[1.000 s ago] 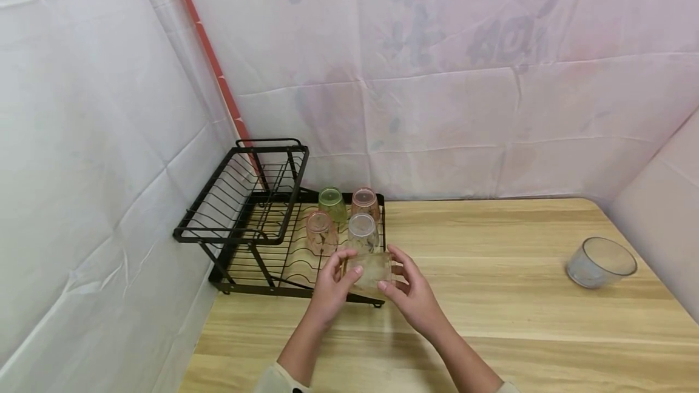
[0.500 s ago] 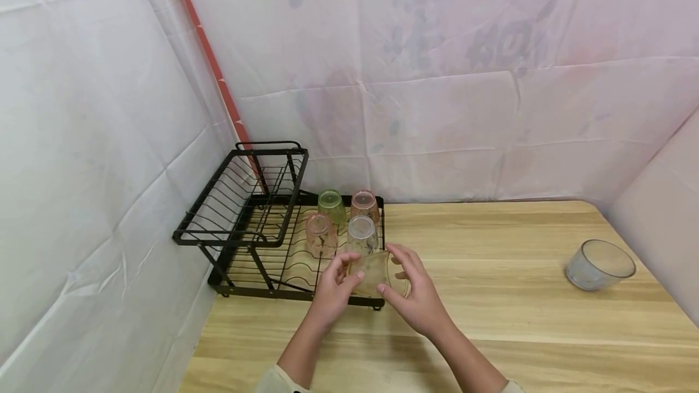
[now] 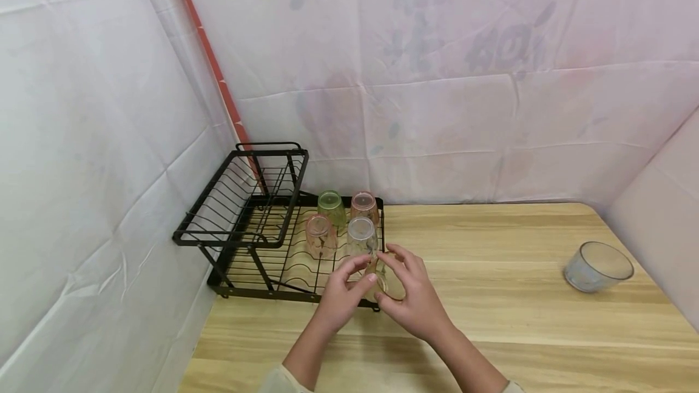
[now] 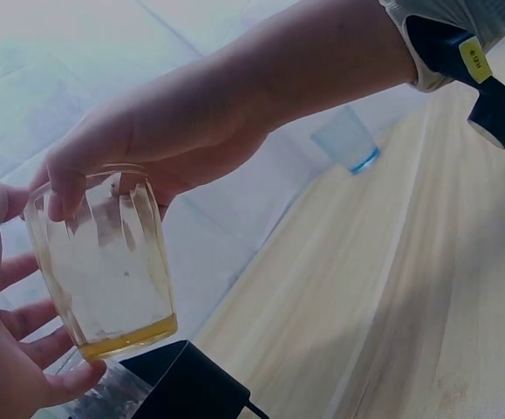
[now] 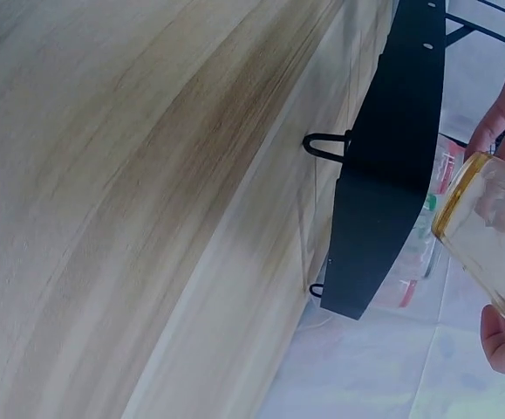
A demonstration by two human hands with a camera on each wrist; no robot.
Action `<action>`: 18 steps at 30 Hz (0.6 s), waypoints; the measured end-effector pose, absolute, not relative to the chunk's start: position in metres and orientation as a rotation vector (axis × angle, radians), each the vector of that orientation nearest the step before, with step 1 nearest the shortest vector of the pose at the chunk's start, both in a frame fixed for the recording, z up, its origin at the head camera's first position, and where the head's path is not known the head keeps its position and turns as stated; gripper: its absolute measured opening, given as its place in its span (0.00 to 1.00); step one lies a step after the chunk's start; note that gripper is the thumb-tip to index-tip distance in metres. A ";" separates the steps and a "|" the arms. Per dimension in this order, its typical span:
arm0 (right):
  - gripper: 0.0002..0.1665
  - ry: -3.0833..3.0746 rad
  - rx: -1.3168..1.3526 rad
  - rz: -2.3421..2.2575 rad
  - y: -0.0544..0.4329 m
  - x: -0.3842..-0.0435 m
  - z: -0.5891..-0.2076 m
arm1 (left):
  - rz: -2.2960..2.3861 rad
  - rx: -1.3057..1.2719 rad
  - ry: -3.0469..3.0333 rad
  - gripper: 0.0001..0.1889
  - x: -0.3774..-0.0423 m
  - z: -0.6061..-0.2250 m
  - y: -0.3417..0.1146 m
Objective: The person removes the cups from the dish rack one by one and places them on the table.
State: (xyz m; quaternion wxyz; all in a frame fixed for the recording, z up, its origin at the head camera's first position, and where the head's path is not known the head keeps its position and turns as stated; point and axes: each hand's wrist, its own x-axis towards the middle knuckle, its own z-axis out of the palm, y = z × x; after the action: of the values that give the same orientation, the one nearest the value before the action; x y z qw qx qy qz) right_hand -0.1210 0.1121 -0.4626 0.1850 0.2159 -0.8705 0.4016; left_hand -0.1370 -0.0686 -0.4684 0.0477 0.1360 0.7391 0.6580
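Observation:
Both hands hold a faintly yellow drinking glass (image 4: 117, 271) with an amber base, close over the front right corner of the black dish rack (image 3: 262, 293). My left hand (image 3: 343, 297) grips it from the left, fingers spread along its side. From the right, my right hand (image 3: 416, 296) pinches it, with fingertips at the rim in the left wrist view. Fingers hide much of the glass in the head view. Just behind the hands, a clear glass (image 3: 362, 234), a pink glass (image 3: 320, 236), a green glass (image 3: 331, 206) and another pink glass (image 3: 364, 205) stand upside down on the rack.
The rack's raised upper tier (image 3: 229, 238) stands at the left beside the white sheet wall (image 3: 109, 168). A wide clear glass (image 3: 595, 268) sits upright at the right of the wooden table (image 3: 491, 320). A white sheet (image 3: 448, 120) hangs along the back.
The glass in the hands has turned from lying sideways to a more end-on tilt. Both hands have come closer together around it. The glasses on the rack stay put.

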 end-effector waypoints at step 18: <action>0.28 -2.336 0.716 0.648 0.121 -0.130 -0.465 | 1.988 0.471 2.259 0.19 -0.146 -0.475 -0.054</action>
State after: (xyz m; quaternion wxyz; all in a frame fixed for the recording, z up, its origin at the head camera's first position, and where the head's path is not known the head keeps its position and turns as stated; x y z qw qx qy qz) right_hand -0.1300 0.1213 -0.4653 0.3022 0.2701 -0.8810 0.2442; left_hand -0.1455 -0.0542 -0.4746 0.0479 0.1544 0.7409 0.6519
